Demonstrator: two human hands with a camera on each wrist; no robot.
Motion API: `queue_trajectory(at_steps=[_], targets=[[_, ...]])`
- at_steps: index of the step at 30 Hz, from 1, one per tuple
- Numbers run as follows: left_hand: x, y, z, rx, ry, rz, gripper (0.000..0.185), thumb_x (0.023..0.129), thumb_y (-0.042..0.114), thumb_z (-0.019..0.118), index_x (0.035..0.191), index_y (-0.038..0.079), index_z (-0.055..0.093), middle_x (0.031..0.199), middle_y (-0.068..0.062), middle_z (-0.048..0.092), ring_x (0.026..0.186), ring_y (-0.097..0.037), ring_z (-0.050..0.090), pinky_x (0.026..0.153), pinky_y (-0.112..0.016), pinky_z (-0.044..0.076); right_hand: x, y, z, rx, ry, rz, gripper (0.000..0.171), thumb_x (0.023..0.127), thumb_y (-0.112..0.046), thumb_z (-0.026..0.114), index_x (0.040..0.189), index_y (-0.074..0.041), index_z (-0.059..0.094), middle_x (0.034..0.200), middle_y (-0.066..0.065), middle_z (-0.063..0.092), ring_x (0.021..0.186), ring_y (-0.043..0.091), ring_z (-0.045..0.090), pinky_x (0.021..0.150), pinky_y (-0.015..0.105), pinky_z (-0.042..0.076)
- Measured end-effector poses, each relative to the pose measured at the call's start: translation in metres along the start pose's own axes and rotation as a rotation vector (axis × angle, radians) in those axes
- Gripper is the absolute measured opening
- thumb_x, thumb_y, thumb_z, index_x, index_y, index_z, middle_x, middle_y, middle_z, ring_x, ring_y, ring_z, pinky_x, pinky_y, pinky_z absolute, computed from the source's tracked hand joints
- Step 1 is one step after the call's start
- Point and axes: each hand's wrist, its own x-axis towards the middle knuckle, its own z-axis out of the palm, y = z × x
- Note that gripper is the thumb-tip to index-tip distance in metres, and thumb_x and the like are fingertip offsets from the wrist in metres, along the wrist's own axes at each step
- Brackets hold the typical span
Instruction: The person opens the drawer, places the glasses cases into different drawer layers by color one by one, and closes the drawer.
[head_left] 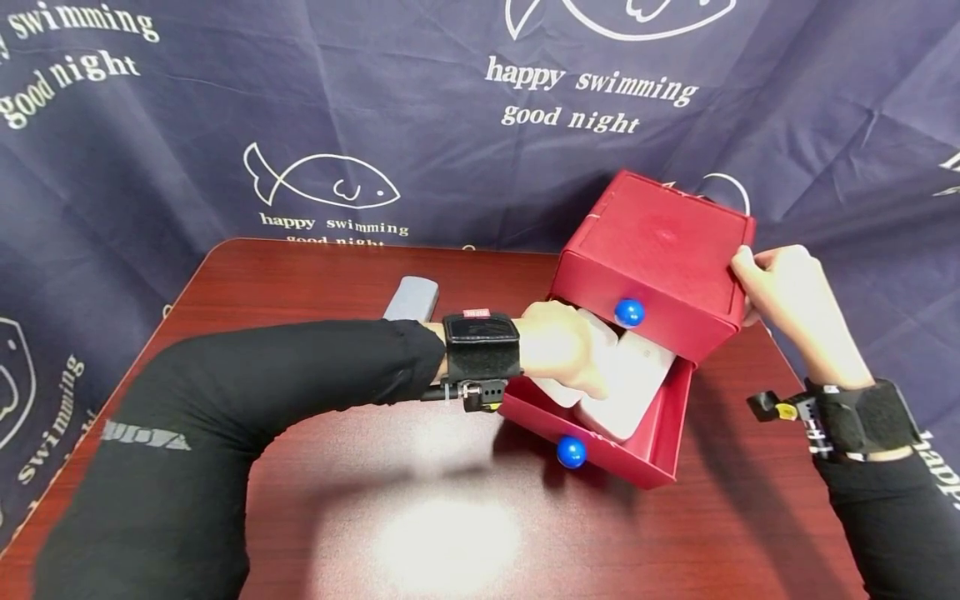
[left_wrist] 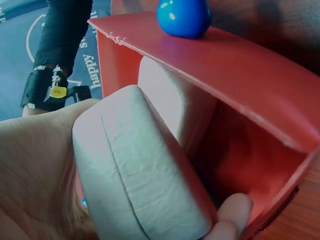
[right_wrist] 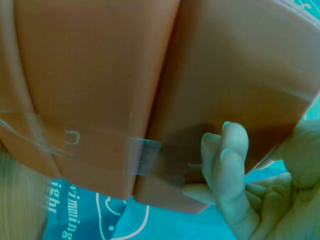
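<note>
Left hand (head_left: 558, 343) gripping a white rounded case (left_wrist: 137, 170) in an open red drawer (head_left: 633, 469).
The seamed case is beside another white case (head_left: 628, 387), behind the drawer's blue knob (head_left: 572, 452); the right hand (head_left: 787, 279) pinches the right edge of the red cabinet (head_left: 663, 242) above, thumb on top, and an upper blue knob (head_left: 629, 312) marks its front; a grey-blue object (head_left: 414, 298) lies on the reddish-brown table (head_left: 315, 283) beyond the left forearm.
</note>
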Motion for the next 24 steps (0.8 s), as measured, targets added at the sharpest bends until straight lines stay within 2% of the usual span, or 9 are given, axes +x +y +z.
queue_trajectory(at_steps=[2,5,10,15,20,24], targets=[[0.000,0.001,0.002,-0.023,0.002,-0.011,0.027,0.082,0.056,0.070,0.100,0.036,0.064,0.093,0.014,0.064,0.085,-0.016,0.063,0.067,-0.030,0.050,0.000,0.000,0.001,0.005,-0.002,-0.004,0.060,0.099,-0.038,0.037,0.064,0.000,0.066,0.045,-0.001,0.061,0.041,0.012,0.062,0.045,0.031,0.041],[0.000,0.002,0.004,-0.047,-0.004,-0.047,0.030,0.080,0.058,0.072,0.098,0.035,0.065,0.091,0.011,0.065,0.087,-0.016,0.063,0.068,-0.028,0.050,-0.001,0.001,0.001,0.007,-0.004,-0.006,0.059,0.099,-0.038,0.037,0.066,0.001,0.067,0.045,-0.002,0.062,0.041,0.012,0.062,0.045,0.030,0.041],[0.000,0.004,0.009,-0.065,-0.006,-0.067,0.031,0.080,0.061,0.072,0.097,0.036,0.066,0.088,0.011,0.068,0.090,-0.015,0.064,0.070,-0.027,0.051,-0.001,0.002,0.002,0.011,-0.005,-0.006,0.059,0.099,-0.038,0.037,0.066,0.001,0.067,0.044,-0.002,0.061,0.041,0.012,0.062,0.045,0.031,0.041],[0.001,0.005,0.012,-0.073,-0.022,-0.103,0.039,0.079,0.065,0.072,0.102,0.033,0.070,0.096,0.010,0.071,0.098,-0.015,0.065,0.076,-0.027,0.052,-0.001,0.002,0.002,0.008,0.004,-0.009,0.059,0.099,-0.037,0.037,0.064,0.000,0.066,0.045,-0.001,0.061,0.040,0.012,0.061,0.044,0.031,0.040],[0.004,0.006,0.011,-0.035,-0.058,-0.123,0.041,0.079,0.068,0.070,0.101,0.033,0.072,0.099,0.011,0.070,0.097,-0.013,0.062,0.076,-0.025,0.051,-0.001,0.001,0.002,0.006,0.003,-0.009,0.059,0.099,-0.037,0.037,0.065,0.001,0.066,0.045,0.000,0.062,0.040,0.012,0.061,0.044,0.031,0.041],[0.007,0.007,0.008,-0.021,-0.099,-0.161,0.050,0.079,0.070,0.068,0.112,0.032,0.072,0.116,0.009,0.068,0.101,-0.012,0.059,0.081,-0.024,0.050,-0.001,0.001,0.002,0.007,0.001,-0.009,0.059,0.099,-0.037,0.036,0.064,0.000,0.066,0.045,-0.001,0.061,0.040,0.012,0.061,0.044,0.031,0.041]])
